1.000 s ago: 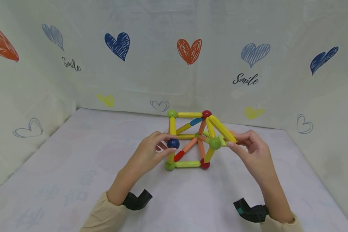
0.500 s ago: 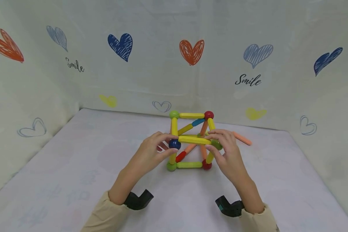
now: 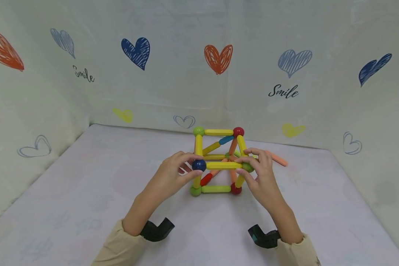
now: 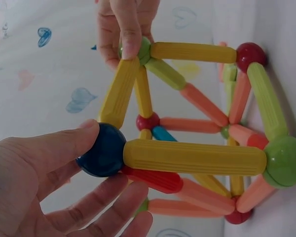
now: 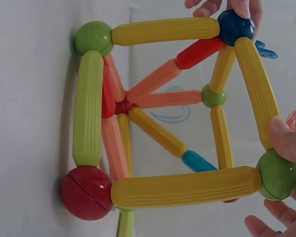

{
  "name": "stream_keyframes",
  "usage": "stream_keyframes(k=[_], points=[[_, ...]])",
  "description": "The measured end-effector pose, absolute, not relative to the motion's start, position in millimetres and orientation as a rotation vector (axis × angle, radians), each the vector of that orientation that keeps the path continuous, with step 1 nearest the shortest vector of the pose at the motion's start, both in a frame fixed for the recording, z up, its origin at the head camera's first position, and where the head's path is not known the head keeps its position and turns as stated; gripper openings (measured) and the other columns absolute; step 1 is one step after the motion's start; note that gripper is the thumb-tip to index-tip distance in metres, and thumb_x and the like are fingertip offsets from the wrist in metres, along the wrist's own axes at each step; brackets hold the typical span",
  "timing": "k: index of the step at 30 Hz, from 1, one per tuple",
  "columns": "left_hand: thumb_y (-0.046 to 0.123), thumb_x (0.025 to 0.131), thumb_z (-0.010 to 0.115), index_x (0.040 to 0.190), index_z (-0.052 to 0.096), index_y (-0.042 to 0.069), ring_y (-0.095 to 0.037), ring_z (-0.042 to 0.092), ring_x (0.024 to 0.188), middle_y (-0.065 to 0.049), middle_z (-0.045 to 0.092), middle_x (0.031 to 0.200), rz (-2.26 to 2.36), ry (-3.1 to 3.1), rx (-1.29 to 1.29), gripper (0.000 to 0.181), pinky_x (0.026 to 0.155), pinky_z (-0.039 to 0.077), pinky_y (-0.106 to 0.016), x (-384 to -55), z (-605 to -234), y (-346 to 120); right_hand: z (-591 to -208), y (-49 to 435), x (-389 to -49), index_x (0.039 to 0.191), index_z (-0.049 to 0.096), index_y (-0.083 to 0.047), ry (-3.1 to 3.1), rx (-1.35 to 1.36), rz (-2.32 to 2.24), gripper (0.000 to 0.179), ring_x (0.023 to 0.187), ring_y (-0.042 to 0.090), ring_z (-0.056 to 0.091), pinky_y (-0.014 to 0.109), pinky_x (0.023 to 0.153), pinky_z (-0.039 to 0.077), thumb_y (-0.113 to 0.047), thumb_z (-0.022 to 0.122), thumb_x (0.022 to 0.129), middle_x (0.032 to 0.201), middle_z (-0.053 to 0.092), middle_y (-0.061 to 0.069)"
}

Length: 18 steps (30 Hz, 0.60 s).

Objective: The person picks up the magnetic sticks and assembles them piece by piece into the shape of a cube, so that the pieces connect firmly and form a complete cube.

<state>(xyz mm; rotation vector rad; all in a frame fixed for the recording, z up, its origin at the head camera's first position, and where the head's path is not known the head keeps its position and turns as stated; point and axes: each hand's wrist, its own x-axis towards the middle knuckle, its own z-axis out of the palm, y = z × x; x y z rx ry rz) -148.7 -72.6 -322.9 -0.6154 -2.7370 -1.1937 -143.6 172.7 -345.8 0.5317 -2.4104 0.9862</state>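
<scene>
A frame of magnetic building sticks and balls (image 3: 216,189) stands on the table before me. My left hand (image 3: 167,173) pinches the dark blue ball (image 3: 198,166) at its near upper left corner between thumb and fingers. From that ball a ridged yellow magnetic stick (image 3: 223,165) runs level to a green ball (image 3: 248,167). My right hand (image 3: 264,175) pinches the stick's right end, right at the green ball. In the right wrist view the thumb lies on the stick's end (image 5: 261,98) and other fingers are beside the green ball (image 5: 279,175). Red balls (image 5: 86,192) form other corners.
A loose orange stick (image 3: 277,159) lies on the table behind my right hand. Orange, red and blue sticks (image 3: 226,140) cross inside the frame. A pale cloth wall with printed hearts (image 3: 218,59) rises behind the table (image 3: 136,221).
My right hand has brought the yellow stick from the right, turned it level and lowered it between the blue and green balls. My left hand has kept its hold on the blue ball.
</scene>
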Motion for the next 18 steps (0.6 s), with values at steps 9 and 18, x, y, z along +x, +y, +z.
stream_keyframes(k=[9, 18], points=[[0.027, 0.080, 0.071, 0.119, 0.061, 0.017, -0.014, 0.060, 0.085, -0.002, 0.059, 0.096, -1.178, -2.749, -0.593, 0.041, 0.075, 0.053, -0.027, -147.3, -321.0, -72.3, -345.2, 173.3, -143.6, 0.101, 0.066, -0.005, -2.423, 0.519, 1.013, 0.023, 0.121, 0.033, 0.031, 0.055, 0.094, 0.034, -0.005, 0.071, 0.078, 0.123, 0.046, 0.015], [0.026, 0.081, 0.071, 0.119, 0.061, 0.016, -0.014, 0.060, 0.086, -0.002, 0.058, 0.097, -1.183, -2.754, -0.601, 0.042, 0.076, 0.053, -0.028, -147.4, -320.4, -72.7, -342.3, 179.2, -144.1, 0.109, 0.065, -0.006, -2.458, 0.510, 1.089, 0.027, 0.122, 0.030, 0.034, 0.056, 0.095, 0.036, -0.010, 0.069, 0.083, 0.129, 0.043, 0.014]])
